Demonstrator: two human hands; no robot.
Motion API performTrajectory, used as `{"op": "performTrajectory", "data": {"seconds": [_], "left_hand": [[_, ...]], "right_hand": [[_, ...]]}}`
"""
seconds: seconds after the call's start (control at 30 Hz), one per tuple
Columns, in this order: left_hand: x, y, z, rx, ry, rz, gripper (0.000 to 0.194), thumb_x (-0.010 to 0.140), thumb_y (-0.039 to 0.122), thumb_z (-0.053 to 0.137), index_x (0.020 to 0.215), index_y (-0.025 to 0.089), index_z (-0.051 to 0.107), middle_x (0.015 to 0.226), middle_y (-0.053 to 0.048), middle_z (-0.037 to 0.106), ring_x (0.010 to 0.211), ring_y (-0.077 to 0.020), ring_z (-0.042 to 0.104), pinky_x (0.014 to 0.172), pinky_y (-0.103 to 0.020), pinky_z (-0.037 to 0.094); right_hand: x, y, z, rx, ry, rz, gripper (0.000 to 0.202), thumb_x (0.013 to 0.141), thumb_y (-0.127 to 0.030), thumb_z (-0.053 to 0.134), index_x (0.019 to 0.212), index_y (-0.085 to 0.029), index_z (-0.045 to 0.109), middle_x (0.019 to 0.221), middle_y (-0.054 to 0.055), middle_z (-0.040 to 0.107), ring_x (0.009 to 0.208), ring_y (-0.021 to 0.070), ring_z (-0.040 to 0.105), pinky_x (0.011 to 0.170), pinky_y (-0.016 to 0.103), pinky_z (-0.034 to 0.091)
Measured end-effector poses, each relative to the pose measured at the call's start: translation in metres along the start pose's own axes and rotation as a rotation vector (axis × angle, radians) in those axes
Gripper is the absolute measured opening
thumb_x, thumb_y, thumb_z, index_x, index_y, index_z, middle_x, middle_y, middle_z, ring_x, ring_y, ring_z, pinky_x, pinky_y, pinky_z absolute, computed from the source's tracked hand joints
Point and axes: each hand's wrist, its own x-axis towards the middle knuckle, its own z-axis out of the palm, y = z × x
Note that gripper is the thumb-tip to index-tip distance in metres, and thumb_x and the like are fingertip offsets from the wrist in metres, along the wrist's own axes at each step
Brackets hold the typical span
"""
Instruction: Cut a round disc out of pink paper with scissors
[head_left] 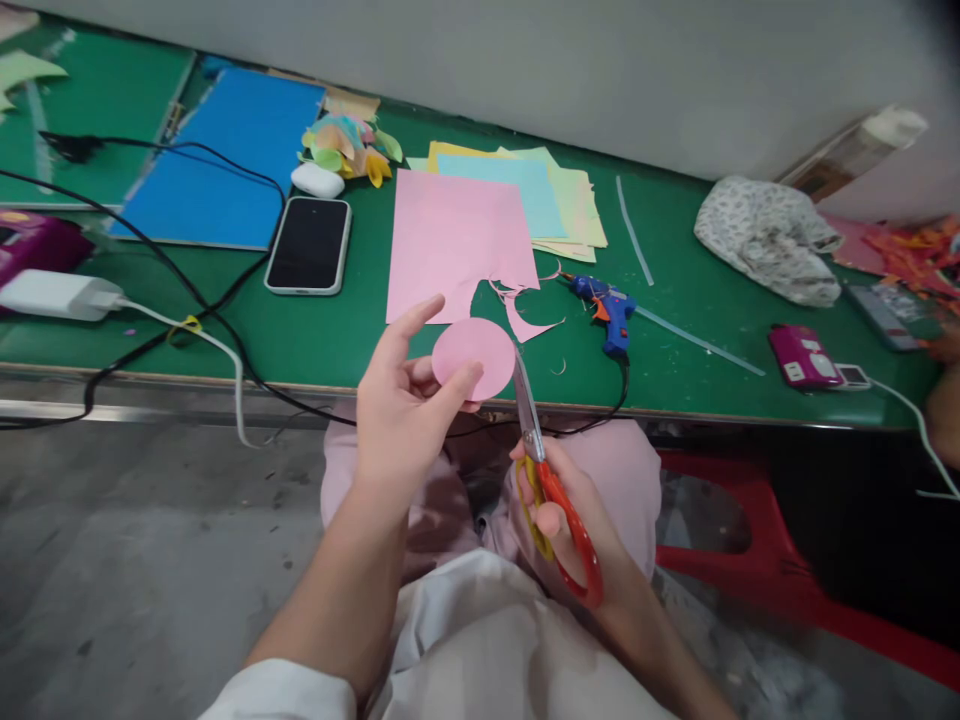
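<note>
Between the thumb and fingers of my left hand [409, 400] is a round pink paper disc [480, 350], held over the table's front edge. My right hand [577, 500] grips a pair of scissors [532, 440] with one red and one yellow handle. The blades look closed and point up along the disc's right edge; whether they touch the paper I cannot tell. Just beyond lies a pink paper sheet [465, 230] with a curved cutout at its lower right corner. Curled pink offcuts [529, 318] rest beside it.
A blue glue gun [611, 312] lies right of the offcuts, near clear glue sticks. More coloured sheets [577, 210] are behind. Left are a phone [309, 245], a blue board [225, 160] and loose cables [195, 290]. A cloth bundle [769, 240] and purple box [802, 357] sit right.
</note>
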Motion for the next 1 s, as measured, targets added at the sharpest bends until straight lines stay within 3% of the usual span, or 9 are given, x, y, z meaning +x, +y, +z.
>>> {"op": "performTrajectory", "data": {"seconds": [0.23,0.37,0.5,0.67,0.8,1.0], "left_hand": [[-0.001,-0.003,0.003,-0.018,0.064,-0.001,0.07,0.066,0.021,0.084,0.132,0.02,0.06,0.067,0.005,0.072,0.057,-0.0119,0.067,0.056,-0.022,0.063],[-0.004,-0.004,0.007,0.003,0.041,0.039,0.068,0.065,0.022,0.085,0.129,0.021,0.061,0.092,-0.001,0.078,0.06,-0.0109,0.068,0.055,-0.021,0.063],[-0.006,-0.004,0.007,0.081,0.026,0.073,0.064,0.067,0.023,0.084,0.127,0.022,0.063,0.111,-0.005,0.076,0.058,-0.0071,0.066,0.055,-0.018,0.061],[-0.009,-0.002,0.006,0.127,-0.022,0.092,0.064,0.068,0.021,0.083,0.129,0.023,0.063,0.095,0.0,0.077,0.056,-0.0067,0.065,0.057,-0.016,0.06],[-0.011,0.0,0.005,0.151,-0.039,0.092,0.063,0.069,0.019,0.082,0.129,0.023,0.064,0.079,0.004,0.074,0.054,-0.0077,0.065,0.056,-0.016,0.059],[-0.011,0.001,0.006,0.153,-0.046,0.079,0.062,0.07,0.019,0.081,0.13,0.023,0.063,0.075,0.004,0.073,0.056,-0.0098,0.066,0.057,-0.019,0.061]], "right_hand": [[0.002,0.005,-0.003,-0.018,-0.011,-0.007,0.07,0.069,-0.084,0.067,0.109,-0.027,0.055,0.076,-0.004,0.041,0.062,0.0146,0.034,0.056,0.029,0.031],[0.004,0.009,-0.005,0.002,-0.019,0.006,0.08,0.06,-0.088,0.069,0.11,-0.027,0.057,0.078,-0.003,0.045,0.063,0.0141,0.035,0.055,0.029,0.032],[-0.002,0.003,0.0,0.065,0.025,0.026,0.077,0.062,-0.084,0.072,0.116,-0.03,0.058,0.084,-0.001,0.048,0.065,0.0149,0.04,0.057,0.03,0.037],[-0.008,-0.004,0.003,0.041,0.047,0.015,0.073,0.066,-0.083,0.071,0.117,-0.032,0.058,0.088,0.001,0.051,0.069,0.0175,0.047,0.065,0.034,0.044],[-0.005,0.0,0.001,0.026,0.039,0.001,0.075,0.065,-0.084,0.07,0.117,-0.031,0.057,0.087,0.0,0.048,0.068,0.0176,0.044,0.061,0.033,0.041],[0.0,0.002,-0.001,0.008,0.032,-0.007,0.077,0.062,-0.087,0.069,0.112,-0.029,0.057,0.085,0.0,0.047,0.07,0.0179,0.041,0.063,0.032,0.041]]}}
